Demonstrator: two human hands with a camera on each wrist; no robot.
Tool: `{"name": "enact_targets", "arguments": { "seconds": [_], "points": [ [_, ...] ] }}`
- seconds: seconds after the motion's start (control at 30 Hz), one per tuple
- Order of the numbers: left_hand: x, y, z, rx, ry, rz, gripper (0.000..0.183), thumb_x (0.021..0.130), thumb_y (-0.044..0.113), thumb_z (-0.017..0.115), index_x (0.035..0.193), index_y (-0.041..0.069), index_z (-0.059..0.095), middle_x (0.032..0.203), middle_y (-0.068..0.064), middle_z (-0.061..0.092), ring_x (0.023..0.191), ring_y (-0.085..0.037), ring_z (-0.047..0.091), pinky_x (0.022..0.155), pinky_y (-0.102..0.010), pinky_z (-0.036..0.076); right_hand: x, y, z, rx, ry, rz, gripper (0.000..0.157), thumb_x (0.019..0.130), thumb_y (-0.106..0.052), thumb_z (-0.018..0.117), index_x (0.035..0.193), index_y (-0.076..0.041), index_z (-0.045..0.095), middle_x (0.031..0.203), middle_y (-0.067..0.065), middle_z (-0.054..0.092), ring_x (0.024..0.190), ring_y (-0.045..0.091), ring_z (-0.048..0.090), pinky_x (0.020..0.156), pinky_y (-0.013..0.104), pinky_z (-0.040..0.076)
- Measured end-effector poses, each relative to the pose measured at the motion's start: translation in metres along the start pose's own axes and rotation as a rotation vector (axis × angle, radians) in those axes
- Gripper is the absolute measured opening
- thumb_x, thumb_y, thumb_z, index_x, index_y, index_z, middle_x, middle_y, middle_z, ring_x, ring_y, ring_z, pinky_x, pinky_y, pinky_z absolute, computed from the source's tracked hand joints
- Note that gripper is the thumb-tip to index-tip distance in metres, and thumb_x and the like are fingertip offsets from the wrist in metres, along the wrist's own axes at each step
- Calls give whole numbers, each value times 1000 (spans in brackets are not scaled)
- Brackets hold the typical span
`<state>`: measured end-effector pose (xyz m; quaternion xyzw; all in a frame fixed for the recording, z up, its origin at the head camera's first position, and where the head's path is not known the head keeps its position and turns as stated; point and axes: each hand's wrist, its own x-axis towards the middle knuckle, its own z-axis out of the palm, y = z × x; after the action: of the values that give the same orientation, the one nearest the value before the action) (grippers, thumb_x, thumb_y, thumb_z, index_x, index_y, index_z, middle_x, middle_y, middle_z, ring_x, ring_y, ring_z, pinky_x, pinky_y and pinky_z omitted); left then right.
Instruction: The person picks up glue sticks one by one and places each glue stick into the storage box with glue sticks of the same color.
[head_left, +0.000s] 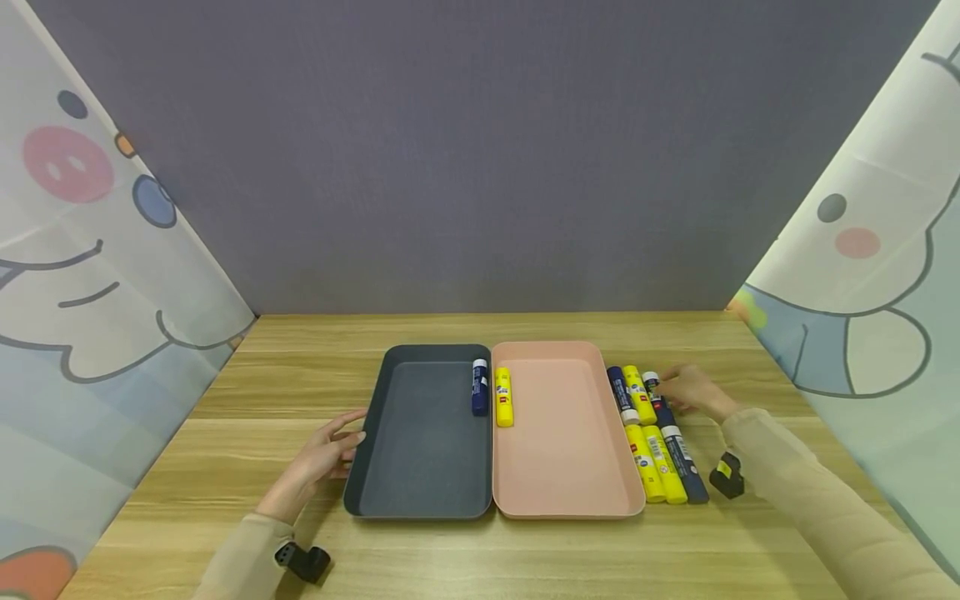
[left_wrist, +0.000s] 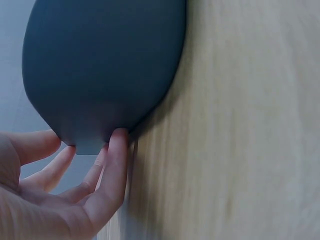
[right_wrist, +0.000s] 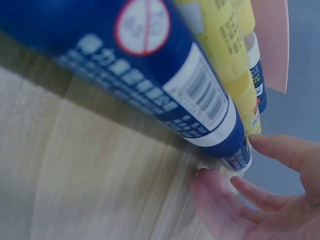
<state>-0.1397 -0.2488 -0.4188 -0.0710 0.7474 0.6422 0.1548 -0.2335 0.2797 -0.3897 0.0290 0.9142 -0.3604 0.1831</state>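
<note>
My left hand (head_left: 322,454) holds the left side of a dark grey tray (head_left: 420,504); the left wrist view shows its thumb and fingers at the edge of the tray wall (left_wrist: 105,65). Inside that tray, along its right wall, lies a dark blue glue stick (head_left: 480,396). My right hand (head_left: 693,392) is at the upper end of another dark blue glue stick (head_left: 662,410) in a group right of the trays. In the right wrist view, the thumb is by this stick's end (right_wrist: 235,162), while the fingers are spread apart below it.
A pink tray (head_left: 567,492) adjoins the grey one and holds a yellow glue stick (head_left: 504,397). Right of it lie several yellow glue sticks (head_left: 666,467) and blue glue sticks (head_left: 686,467) in two rows. A grey panel (head_left: 487,167) rises behind the wooden table (head_left: 300,358).
</note>
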Motion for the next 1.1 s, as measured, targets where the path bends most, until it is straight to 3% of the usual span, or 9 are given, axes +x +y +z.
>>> {"name": "enact_targets", "arguments": {
  "seconds": [0.27, 0.4, 0.7, 1.1],
  "points": [
    [-1, -1, -2, 8, -36, 16, 53, 92, 12, 46, 138, 1, 22, 90, -8, 60, 65, -12, 58, 61, -33, 48, 2, -1, 4, 27, -19, 38, 54, 84, -13, 53, 120, 22, 32, 102, 33, 50, 79, 26, 57, 67, 39, 50],
    [-1, -2, -2, 4, -34, 15, 53, 92, 10, 45, 139, 1, 22, 88, -7, 59, 64, -11, 56, 61, -33, 48, 2, -1, 5, 34, -24, 35, 52, 84, -12, 53, 118, 22, 33, 103, 34, 50, 81, 29, 57, 67, 39, 50],
    [0, -2, -1, 7, -16, 6, 52, 92, 11, 45, 138, 2, 24, 85, -5, 57, 61, -10, 52, 60, -33, 47, 4, 0, 6, 59, -28, 30, 49, 85, -11, 53, 117, 22, 37, 97, 29, 54, 75, 22, 57, 67, 40, 50],
    [1, -1, -2, 18, -11, 7, 52, 92, 11, 46, 138, 3, 24, 88, -6, 59, 64, -12, 57, 61, -34, 48, 8, 1, 6, 59, -51, 38, 42, 85, -10, 51, 113, 20, 42, 89, 19, 58, 71, 16, 55, 65, 37, 50]
  ]
}}
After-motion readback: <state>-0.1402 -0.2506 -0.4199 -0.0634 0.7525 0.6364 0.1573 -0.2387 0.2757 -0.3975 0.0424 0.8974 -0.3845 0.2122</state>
